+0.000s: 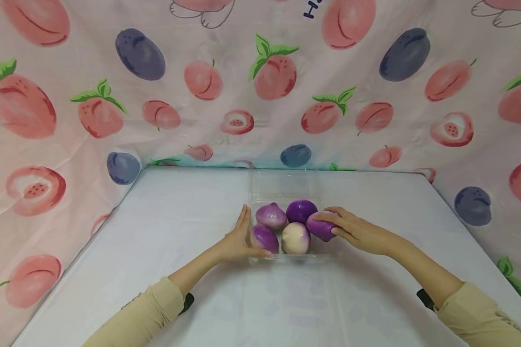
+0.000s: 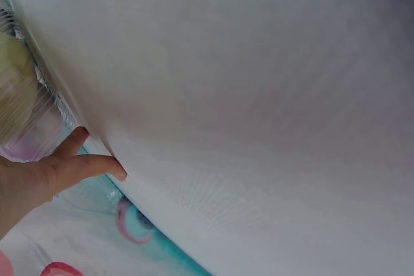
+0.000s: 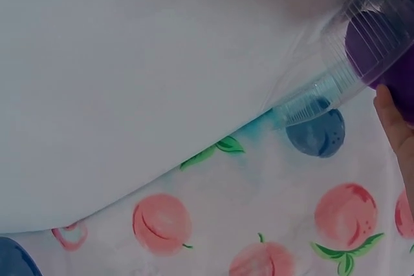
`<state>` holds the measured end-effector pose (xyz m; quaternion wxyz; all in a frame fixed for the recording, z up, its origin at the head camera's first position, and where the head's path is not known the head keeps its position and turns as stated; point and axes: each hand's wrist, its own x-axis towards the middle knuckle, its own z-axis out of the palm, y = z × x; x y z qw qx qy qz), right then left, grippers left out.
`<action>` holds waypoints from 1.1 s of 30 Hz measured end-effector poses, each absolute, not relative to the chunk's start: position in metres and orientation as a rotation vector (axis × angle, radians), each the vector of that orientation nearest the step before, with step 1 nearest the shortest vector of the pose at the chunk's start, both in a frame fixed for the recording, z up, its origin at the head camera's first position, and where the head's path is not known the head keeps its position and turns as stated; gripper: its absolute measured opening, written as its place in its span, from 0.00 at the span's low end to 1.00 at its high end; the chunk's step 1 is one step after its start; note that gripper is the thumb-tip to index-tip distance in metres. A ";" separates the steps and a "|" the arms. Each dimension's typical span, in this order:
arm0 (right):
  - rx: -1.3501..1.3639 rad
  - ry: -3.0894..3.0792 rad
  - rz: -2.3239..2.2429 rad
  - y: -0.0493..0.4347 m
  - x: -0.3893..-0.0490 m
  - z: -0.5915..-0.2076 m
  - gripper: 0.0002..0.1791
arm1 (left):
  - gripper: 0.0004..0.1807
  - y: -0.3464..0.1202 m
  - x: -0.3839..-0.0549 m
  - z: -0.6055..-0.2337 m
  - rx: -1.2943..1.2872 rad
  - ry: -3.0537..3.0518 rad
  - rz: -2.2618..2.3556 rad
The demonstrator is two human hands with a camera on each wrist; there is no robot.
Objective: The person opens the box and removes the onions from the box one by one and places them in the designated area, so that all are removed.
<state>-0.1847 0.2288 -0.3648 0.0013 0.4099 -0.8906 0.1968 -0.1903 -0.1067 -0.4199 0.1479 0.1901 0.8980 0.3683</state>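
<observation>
A clear plastic clamshell box (image 1: 312, 257) stands on the white table with its lid (image 1: 282, 183) folded open at the back. Several purple onions lie in it: a pale violet one (image 1: 271, 216), a dark one (image 1: 301, 211), one at front left (image 1: 264, 239) and a whitish one (image 1: 296, 238). My right hand (image 1: 364, 233) grips another purple onion (image 1: 322, 226) at the box's right side, fingers over its top. Along the box's left side rests my left hand (image 1: 239, 241), fingers extended and thumb across the front corner. Whether the gripped onion touches the box floor is hidden.
White cloth covers the table (image 1: 191, 212). A fruit-printed curtain (image 1: 234, 48) hangs behind and on both sides, meeting the table's back edge just behind the lid. Dark straps (image 1: 186, 302) show at the sleeves.
</observation>
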 end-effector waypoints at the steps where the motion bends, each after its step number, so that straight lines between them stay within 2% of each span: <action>1: 1.248 -2.813 0.659 0.229 -0.185 -0.365 0.23 | 0.73 -0.106 -0.191 -0.420 0.546 2.585 1.058; 11: 0.958 -2.752 0.946 0.235 -0.194 -0.373 0.23 | 0.74 -0.106 -0.191 -0.420 0.536 2.600 1.045; 20: 0.781 -2.636 1.466 0.237 -0.199 -0.382 0.22 | 0.74 -0.105 -0.191 -0.418 0.535 2.595 1.039; 26: 0.739 -2.595 1.779 0.244 -0.203 -0.384 0.25 | 0.73 -0.105 -0.190 -0.419 0.538 2.595 1.039; 33: 0.691 -2.508 1.916 0.255 -0.205 -0.388 0.24 | 0.73 -0.106 -0.190 -0.418 0.535 2.597 1.042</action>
